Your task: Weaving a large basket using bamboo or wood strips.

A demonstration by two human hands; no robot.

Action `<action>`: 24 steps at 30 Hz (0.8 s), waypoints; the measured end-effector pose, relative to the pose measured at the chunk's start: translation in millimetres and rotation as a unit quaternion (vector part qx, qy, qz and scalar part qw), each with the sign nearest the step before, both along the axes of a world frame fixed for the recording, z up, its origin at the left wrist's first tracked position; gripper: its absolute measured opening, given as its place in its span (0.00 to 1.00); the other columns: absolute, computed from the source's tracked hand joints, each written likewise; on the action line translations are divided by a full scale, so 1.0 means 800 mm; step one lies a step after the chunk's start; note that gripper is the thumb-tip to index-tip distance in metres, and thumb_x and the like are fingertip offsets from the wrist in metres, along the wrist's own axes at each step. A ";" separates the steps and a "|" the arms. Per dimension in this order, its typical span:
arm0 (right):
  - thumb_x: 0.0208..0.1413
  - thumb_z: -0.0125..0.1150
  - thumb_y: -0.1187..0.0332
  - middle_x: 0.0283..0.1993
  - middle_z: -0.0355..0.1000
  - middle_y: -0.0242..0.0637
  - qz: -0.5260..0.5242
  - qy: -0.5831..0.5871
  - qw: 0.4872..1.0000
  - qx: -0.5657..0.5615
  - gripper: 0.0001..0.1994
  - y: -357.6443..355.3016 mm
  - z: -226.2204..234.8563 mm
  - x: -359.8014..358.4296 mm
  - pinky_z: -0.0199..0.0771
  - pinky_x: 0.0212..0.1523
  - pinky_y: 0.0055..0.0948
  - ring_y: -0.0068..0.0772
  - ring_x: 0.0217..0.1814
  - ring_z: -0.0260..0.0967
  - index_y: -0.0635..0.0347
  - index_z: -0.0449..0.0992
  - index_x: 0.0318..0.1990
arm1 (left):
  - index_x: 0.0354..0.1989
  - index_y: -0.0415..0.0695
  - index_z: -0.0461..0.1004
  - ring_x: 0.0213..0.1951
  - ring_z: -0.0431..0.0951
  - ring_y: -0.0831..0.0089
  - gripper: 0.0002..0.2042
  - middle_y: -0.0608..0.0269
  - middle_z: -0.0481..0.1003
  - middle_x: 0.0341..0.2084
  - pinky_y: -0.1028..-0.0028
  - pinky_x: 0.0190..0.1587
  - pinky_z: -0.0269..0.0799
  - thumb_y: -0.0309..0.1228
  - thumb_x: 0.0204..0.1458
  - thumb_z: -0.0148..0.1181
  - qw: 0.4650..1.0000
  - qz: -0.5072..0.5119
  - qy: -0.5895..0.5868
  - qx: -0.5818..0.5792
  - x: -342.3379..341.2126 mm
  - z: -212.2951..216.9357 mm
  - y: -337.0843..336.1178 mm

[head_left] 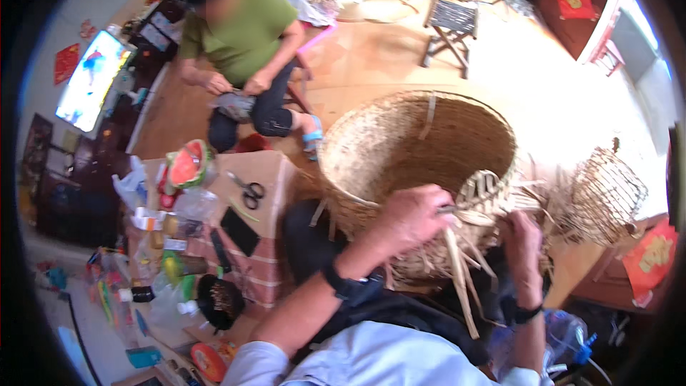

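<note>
A large round woven basket (pixel 418 150) tilts against my lap, its wide mouth facing up and away. My left hand (pixel 421 214) is closed at the near side of its rim, with a small dark tip showing at the fingers that I cannot make out. Beside it, a braided loop (pixel 482 189) stands up from the rim. My right hand (pixel 523 243) is closed by the basket's right side, pinching the flat plant-fibre strips (pixel 522 204) there. Loose pale strips (pixel 457 279) hang down between my two hands.
A covered table (pixel 264 243) at left bears scissors (pixel 246 189), a black phone (pixel 239 231), cut watermelon (pixel 189 164), bottles and bags. Another person (pixel 239 36) sits beyond it, handling something grey. A folding stool (pixel 451 25) and a lattice basket (pixel 604 189) stand farther off.
</note>
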State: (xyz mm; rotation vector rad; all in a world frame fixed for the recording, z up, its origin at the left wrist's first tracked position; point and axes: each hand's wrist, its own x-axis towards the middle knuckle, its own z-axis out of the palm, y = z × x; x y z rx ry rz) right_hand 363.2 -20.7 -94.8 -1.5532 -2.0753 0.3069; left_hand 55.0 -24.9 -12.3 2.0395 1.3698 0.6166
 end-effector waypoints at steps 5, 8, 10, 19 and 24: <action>0.53 0.73 0.66 0.33 0.76 0.43 -0.009 0.073 0.980 -0.185 0.10 0.004 0.036 -0.010 0.75 0.40 0.39 0.45 0.38 0.77 0.62 0.80 0.36 | 0.44 0.38 0.78 0.42 0.82 0.53 0.10 0.51 0.79 0.36 0.61 0.44 0.76 0.33 0.65 0.59 0.980 0.051 -0.171 -0.090 -0.023 0.003 -0.002; 0.54 0.73 0.67 0.39 0.77 0.43 -0.009 0.044 0.996 -0.080 0.10 0.016 0.066 -0.003 0.76 0.43 0.40 0.45 0.42 0.77 0.62 0.80 0.39 | 0.43 0.39 0.77 0.41 0.81 0.53 0.08 0.52 0.79 0.36 0.61 0.43 0.75 0.32 0.66 0.58 0.990 0.092 -0.101 0.038 -0.018 0.000 -0.016; 0.57 0.72 0.64 0.46 0.76 0.45 -0.015 0.086 0.995 -0.058 0.13 0.026 0.084 -0.013 0.76 0.48 0.41 0.48 0.46 0.76 0.62 0.79 0.44 | 0.43 0.40 0.76 0.40 0.81 0.52 0.08 0.53 0.79 0.36 0.60 0.43 0.75 0.33 0.66 0.58 0.990 0.106 -0.027 0.084 -0.017 0.011 -0.028; 0.70 0.57 0.59 0.29 0.69 0.48 0.115 0.130 0.983 -0.057 0.19 0.101 0.093 -0.088 0.66 0.42 0.46 0.53 0.36 0.68 0.65 0.72 0.29 | 0.31 0.41 0.73 0.33 0.78 0.50 0.11 0.53 0.75 0.26 0.56 0.37 0.71 0.33 0.64 0.59 0.954 0.215 0.004 0.208 -0.054 -0.037 -0.028; 0.71 0.56 0.56 0.21 0.59 0.40 0.082 0.199 0.977 0.010 0.24 0.098 0.062 -0.105 0.61 0.42 0.40 0.48 0.27 0.55 0.62 0.65 0.23 | 0.21 0.43 0.62 0.24 0.71 0.54 0.15 0.56 0.65 0.19 0.58 0.30 0.64 0.28 0.59 0.58 0.918 0.228 0.022 0.325 -0.051 -0.051 -0.014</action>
